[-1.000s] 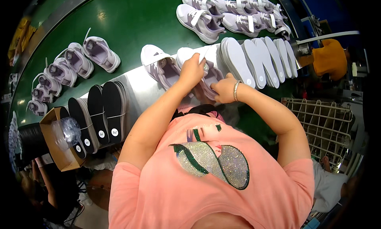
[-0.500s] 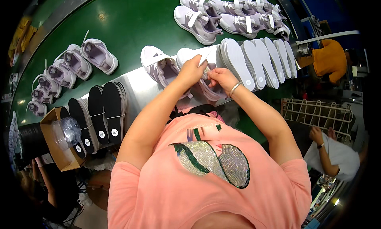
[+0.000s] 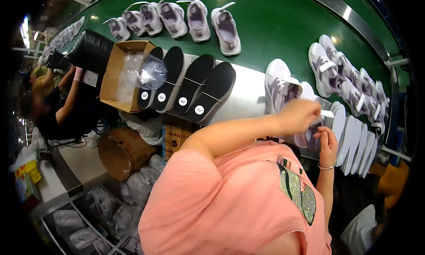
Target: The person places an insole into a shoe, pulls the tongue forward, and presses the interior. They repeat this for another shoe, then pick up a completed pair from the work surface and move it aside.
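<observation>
A white-and-lilac shoe lies in front of me on the metal strip, partly hidden by my hands. My left hand is over its opening, its fingers bent but smeared by motion. Beside that hand the shoe's white strap sticks out to the right; whether the fingers touch it I cannot tell. My right hand, a bracelet on its wrist, is at the shoe's right side with fingers half bent and apart, nothing visible in them. Just to the left stands another such shoe with its strap folded over.
White insoles lie in stacks at right. Banded black insoles lie at left beside a cardboard box with clear plastic discs. Shoes line the green table's far side, more stand far right. A co-worker is at left.
The view has swung left, so everything appears farther right. My hands, earlier close together at the shoe's strap and opening, are now apart, the right one off the shoe's opening.
</observation>
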`<act>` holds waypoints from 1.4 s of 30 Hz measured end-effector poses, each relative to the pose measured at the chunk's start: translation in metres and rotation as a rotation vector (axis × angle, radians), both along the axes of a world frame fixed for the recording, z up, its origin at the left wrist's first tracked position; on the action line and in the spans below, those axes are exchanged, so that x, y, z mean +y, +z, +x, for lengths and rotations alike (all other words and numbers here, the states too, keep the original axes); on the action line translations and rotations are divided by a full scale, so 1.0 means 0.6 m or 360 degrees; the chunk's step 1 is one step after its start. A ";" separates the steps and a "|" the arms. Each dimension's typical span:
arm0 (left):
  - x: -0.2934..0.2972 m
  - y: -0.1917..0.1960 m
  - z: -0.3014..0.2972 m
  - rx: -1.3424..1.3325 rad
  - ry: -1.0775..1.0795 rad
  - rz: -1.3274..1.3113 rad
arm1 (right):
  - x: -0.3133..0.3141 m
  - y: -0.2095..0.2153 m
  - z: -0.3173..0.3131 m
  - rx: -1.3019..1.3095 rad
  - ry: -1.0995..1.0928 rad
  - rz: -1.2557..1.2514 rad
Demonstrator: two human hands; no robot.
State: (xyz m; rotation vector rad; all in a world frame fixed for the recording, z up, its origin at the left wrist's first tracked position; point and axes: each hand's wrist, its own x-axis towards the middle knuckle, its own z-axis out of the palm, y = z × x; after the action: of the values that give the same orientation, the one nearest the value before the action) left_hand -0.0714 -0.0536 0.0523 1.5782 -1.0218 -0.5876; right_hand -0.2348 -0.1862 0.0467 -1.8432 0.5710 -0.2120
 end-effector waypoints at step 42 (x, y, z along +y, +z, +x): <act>-0.051 -0.132 0.105 0.0062 0.0587 0.0350 | -0.302 -0.090 0.265 0.0865 0.0531 -0.1217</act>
State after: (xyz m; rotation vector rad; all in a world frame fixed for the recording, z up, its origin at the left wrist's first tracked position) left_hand -0.0082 -0.0841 -0.0267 1.8852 -0.6285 -0.4835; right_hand -0.0760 -0.3674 -0.0073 -2.7368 0.5777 0.3612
